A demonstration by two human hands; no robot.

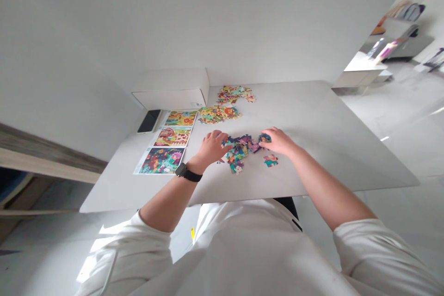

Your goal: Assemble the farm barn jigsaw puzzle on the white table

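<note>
A loose heap of purple and teal jigsaw puzzle pieces [238, 155] lies on the table in front of me. My left hand [214, 146], with a black watch on its wrist, rests at the heap's left edge. Its thumb and fingers are apart, and its fingertips partly cover some pieces. On the heap's right side, my right hand [278, 140] has its thumb and fingers around a dark blue puzzle piece [265, 138]. A small cluster of orange and teal pieces [271, 160] lies just below that hand, apart from the heap.
Yellow puzzle pieces [219, 114] and a red-yellow pile [236, 94] lie farther back. At left are a sheet with three printed pictures [171, 137], a dark-screened phone [149, 121] and a white box [169, 97] against the wall. The table's [333, 148] front edge is near my body.
</note>
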